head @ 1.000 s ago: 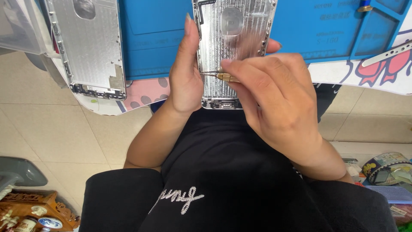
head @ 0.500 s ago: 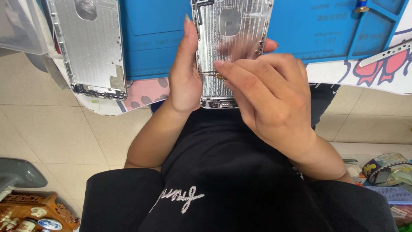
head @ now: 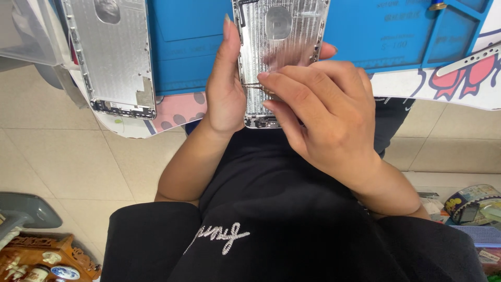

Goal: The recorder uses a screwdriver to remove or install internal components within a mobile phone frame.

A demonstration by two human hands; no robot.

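Note:
My left hand point(head: 225, 86) grips a bare silver phone housing point(head: 282, 36) by its left edge, with fingertips showing past the right edge. The housing faces me with its inner side up, over the near edge of a blue work mat point(head: 193, 47). My right hand point(head: 323, 112) lies across the housing's lower half and pinches thin metal tweezers point(head: 253, 85), whose tips point left toward the housing's left rim. The housing's lower right part is hidden under my right hand.
A second silver phone housing point(head: 112, 57) lies at the left on the mat and table edge. A patterned table cover point(head: 443, 86) shows at the right. Below are beige floor tiles point(head: 68, 167), a carved wooden stand point(head: 47, 258) and clutter point(head: 469, 206) at the right.
My right hand has shifted slightly left and down over the housing, moving the tweezers toward the left rim. The left hand and the housing have stayed about where they were.

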